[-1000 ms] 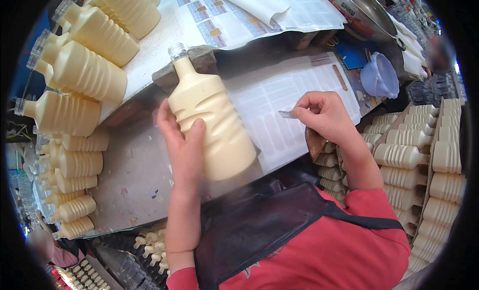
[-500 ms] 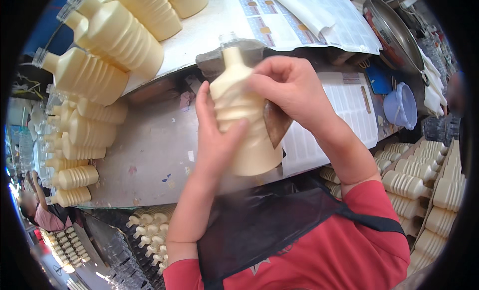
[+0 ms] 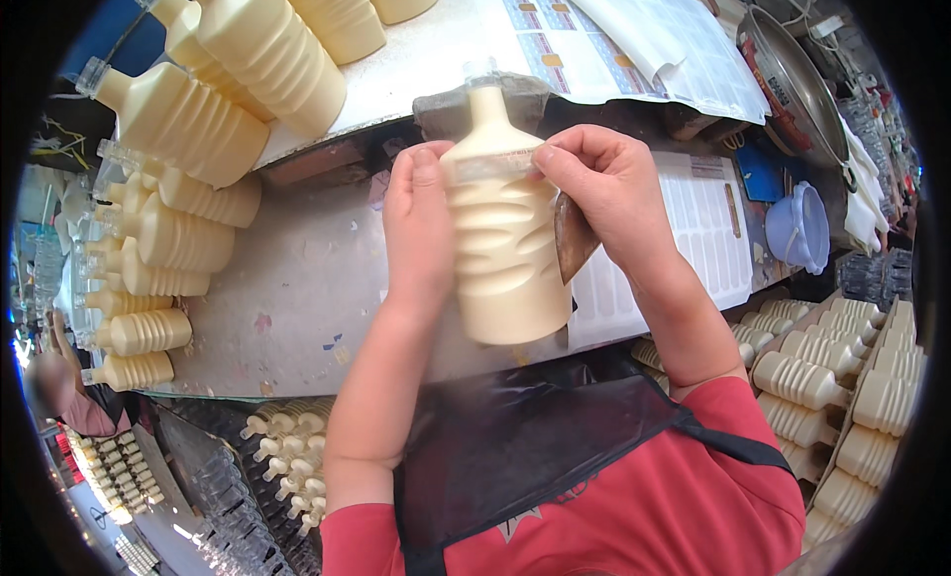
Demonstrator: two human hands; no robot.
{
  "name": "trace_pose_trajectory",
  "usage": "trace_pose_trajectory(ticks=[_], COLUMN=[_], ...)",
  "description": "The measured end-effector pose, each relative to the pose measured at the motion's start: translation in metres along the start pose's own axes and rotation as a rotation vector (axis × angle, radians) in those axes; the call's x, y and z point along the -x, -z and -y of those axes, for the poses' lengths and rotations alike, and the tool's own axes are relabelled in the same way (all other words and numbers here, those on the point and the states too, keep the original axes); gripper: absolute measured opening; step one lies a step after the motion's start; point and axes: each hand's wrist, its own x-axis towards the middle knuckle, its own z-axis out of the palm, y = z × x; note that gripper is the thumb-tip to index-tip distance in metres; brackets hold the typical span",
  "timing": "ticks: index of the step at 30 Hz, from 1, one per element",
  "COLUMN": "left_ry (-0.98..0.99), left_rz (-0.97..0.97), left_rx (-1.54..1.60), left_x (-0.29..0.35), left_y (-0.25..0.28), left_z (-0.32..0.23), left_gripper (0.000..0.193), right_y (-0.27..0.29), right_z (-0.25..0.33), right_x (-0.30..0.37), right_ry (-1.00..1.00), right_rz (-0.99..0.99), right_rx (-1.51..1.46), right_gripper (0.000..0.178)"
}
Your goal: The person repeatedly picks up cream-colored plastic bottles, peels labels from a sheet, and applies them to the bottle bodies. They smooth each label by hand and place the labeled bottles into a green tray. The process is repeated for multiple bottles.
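Mid-frame, with the right hand (image 3: 612,185) pinching the clear label (image 3: 490,167) and the grip of the left hand (image 3: 420,229) unclear, smooth it level across the bottle (image 3: 513,304).

Head-worn fisheye view, facing down, near hands (image 3: 612,185) and bench (image 3: 297,279).

The print on the clear strip (image 3: 494,167) is blurred; several upper-left bottles (image 3: 332,21) are cut off by the top edge.

This is a workshop, shown by racked rows of matching bottles (image 3: 800,378), label sheets (image 3: 698,249) and a scuffed worktable (image 3: 287,279).
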Motion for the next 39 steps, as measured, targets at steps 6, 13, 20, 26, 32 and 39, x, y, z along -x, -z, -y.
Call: trace_pose_trajectory(ticks=[6, 13, 20, 26, 32, 39], left_ry=[0.048, 0.044, 0.014, 0.022, 0.066, 0.051], left_rz=[-0.001, -0.001, 0.011, 0.04, 0.079, 0.081], left_rx=[0.093, 0.05, -0.042, 0.064, 0.121, 0.073], left_x=[0.005, 0.006, 0.01, 0.012, 0.007, 0.006], left_y=[-0.004, -0.006, -0.011, -0.011, -0.007, -0.008], left_z=[0.004, 0.002, 0.001, 0.006, 0.009, 0.011], left_gripper=[0.03, 0.034, 0.034, 0.034, 0.033, 0.034], right_y=[0.002, 0.004, 0.026, 0.019, 0.018, 0.018], right_z=[0.0, -0.005, -0.039, -0.044, -0.041, -0.046], right_x=[-0.001, -0.003, -0.022, -0.019, -0.018, -0.018], right_ry=[-0.009, -0.015, -0.117, -0.035, -0.006, -0.026], right_rz=[0.023, -0.018, -0.014, 0.126, 0.176, 0.173], right_rx=[0.022, 0.05, -0.051, -0.02, 0.043, -0.072], right_gripper=[0.015, 0.013, 0.017, 0.036, 0.041, 0.039])
